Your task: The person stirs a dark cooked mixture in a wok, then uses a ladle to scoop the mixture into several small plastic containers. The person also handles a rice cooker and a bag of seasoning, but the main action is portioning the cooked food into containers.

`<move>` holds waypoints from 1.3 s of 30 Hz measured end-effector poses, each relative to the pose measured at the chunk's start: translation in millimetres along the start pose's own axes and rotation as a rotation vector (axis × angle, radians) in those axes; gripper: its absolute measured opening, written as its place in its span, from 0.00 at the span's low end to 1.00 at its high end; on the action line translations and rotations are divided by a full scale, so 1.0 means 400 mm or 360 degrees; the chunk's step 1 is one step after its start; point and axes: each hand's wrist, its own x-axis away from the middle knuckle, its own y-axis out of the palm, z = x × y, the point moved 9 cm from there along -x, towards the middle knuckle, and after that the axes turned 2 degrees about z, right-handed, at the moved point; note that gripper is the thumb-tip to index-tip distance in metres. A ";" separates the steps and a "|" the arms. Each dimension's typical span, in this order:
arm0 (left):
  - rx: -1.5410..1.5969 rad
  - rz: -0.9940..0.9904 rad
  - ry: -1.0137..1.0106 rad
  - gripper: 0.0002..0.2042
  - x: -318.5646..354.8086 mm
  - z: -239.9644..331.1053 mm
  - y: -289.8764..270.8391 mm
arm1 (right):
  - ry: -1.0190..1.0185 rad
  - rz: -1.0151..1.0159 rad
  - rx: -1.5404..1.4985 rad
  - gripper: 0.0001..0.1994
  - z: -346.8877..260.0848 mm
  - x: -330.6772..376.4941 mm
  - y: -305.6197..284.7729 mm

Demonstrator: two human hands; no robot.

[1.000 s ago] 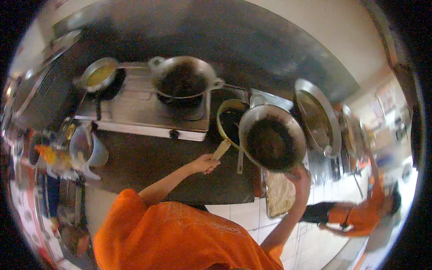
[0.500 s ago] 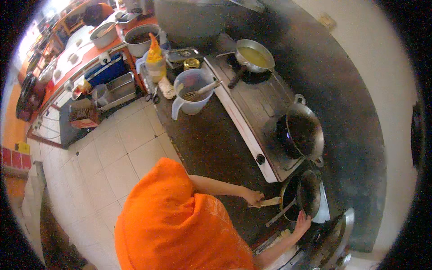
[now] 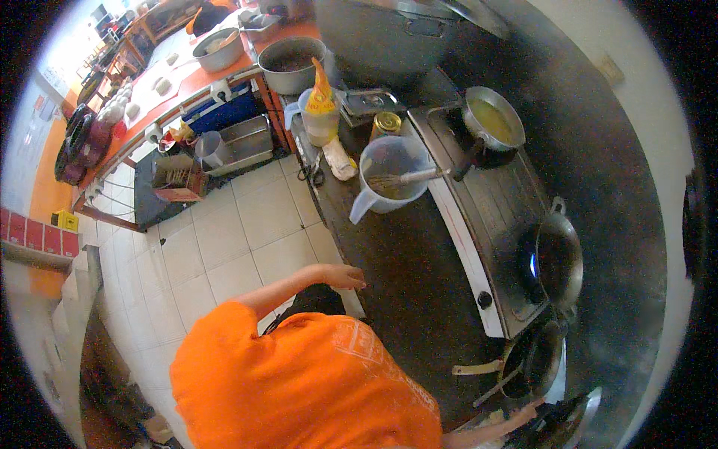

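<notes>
My left hand [image 3: 345, 278] hangs in front of the dark counter's edge, fingers loosely stretched out and nothing in them. Low on the right, my right hand [image 3: 525, 416] reaches out with extended fingers beside a stack of dark pans; no object shows in it. Nearest to it are a round metal lid or pan [image 3: 576, 419] and a dark frying pan [image 3: 544, 355] resting with another pan. A pale wooden handle [image 3: 479, 368] and a thin metal handle [image 3: 491, 393] stick out from that pile toward me. Both hands are apart from these handles.
A gas stove [image 3: 490, 224] carries a wok [image 3: 559, 258] over a blue flame and a saucepan of yellowish liquid [image 3: 491, 123]. Left of it stand a plastic jug [image 3: 389, 196] with a whisk, a can [image 3: 386, 124] and scissors [image 3: 311, 173]. A large pot [image 3: 374, 45] stands behind.
My left hand has let go of the wooden handle and swung left toward the counter's edge. My right hand has moved nearer to me, away from the frying pan. The view has shifted.
</notes>
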 end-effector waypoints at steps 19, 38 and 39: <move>0.0284 0.0595 0.0352 0.16 0.196 0.056 -0.595 | 0.0175 -0.1697 0.0734 0.51 0.055 1.064 1.408; 0.0121 -0.0590 0.0578 0.30 0.022 0.239 -0.209 | 0.0098 0.0343 -0.0330 0.22 0.359 0.873 0.608; 0.0086 -0.0612 0.0539 0.29 0.010 0.238 -0.190 | -0.0106 0.0493 -0.0347 0.17 0.381 0.872 0.520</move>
